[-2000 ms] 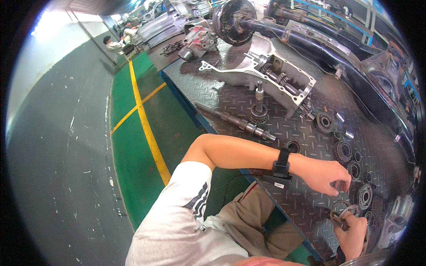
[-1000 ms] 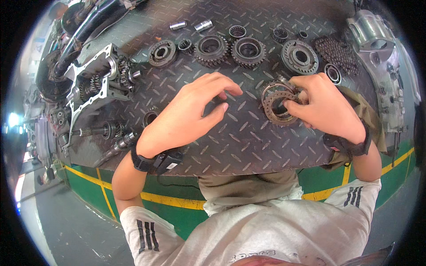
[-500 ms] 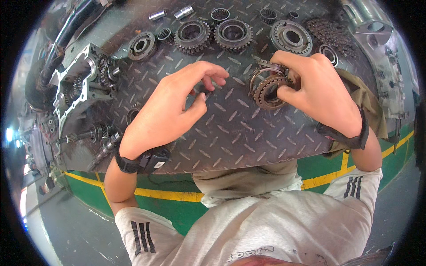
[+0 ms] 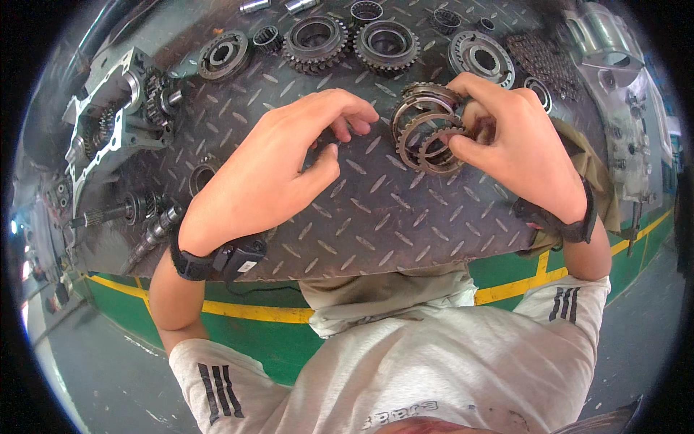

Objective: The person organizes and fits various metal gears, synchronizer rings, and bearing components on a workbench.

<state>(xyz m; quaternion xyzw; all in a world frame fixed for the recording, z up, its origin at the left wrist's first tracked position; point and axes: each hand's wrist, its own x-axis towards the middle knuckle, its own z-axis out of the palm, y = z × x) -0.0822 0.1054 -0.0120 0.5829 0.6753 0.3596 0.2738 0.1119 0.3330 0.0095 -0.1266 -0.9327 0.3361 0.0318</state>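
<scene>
My right hand (image 4: 522, 141) pinches a group of toothed metal synchronizer rings (image 4: 406, 150) between thumb and fingers. They overlap at different tilts, with openings showing between them; how many there are is partly hidden by the fingers. Over the middle of the table hovers my left hand (image 4: 278, 159), fingers bent and apart from the thumb, with nothing in it. Beyond the hands stand two dark gears (image 4: 316, 40) (image 4: 387, 45) side by side. A flat splined hub (image 4: 481, 58) lies just past my right hand.
The tread-plate table (image 4: 347, 239) carries an opened gearbox housing (image 4: 108, 116) and toothed shafts (image 4: 155, 235) at left. Another hub (image 4: 224, 56) and small needle bearings (image 4: 267, 39) lie along the far side. At right are a chain (image 4: 542, 61), a cloth (image 4: 578, 155) and a metal casing (image 4: 611, 43).
The rings in my right hand have turned and spread, so more of their faces and gaps show. My left hand keeps nearly the same pose. The whole view has shifted slightly.
</scene>
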